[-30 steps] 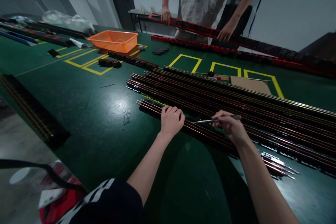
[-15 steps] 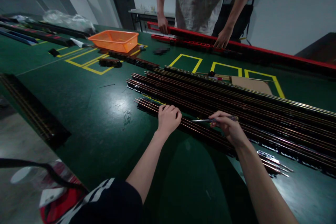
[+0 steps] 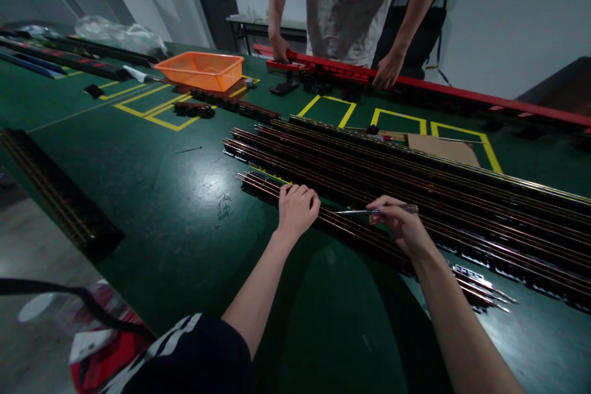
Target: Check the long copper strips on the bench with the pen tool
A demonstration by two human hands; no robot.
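Nearest me on the table lies a long dark rail with copper-coloured rods (image 3: 357, 229), its rod ends bare at both tips. My left hand (image 3: 298, 209) is closed over it, left of its middle, fingers curled across the far edge. In my right hand (image 3: 399, 221) is a screwdriver (image 3: 353, 212), held nearly level between thumb and fingers. Its thin metal tip points left and meets the rail just right of my left hand; the exact contact spot is too small to make out. Several similar long rails (image 3: 415, 191) lie side by side just beyond.
Across the green table (image 3: 184, 246), a co-worker's hands (image 3: 388, 71) hold a long red rail (image 3: 429, 83). An orange basket (image 3: 201, 71) stands at the far left-centre. A phone-like black slab (image 3: 284, 87), cardboard (image 3: 443, 149) and another dark rail (image 3: 55, 191) at the left edge lie around.
The co-worker's hands have shifted slightly left, and the red rail they hold has turned and come down closer to the table. My own hands and the screwdriver look almost unmoved.
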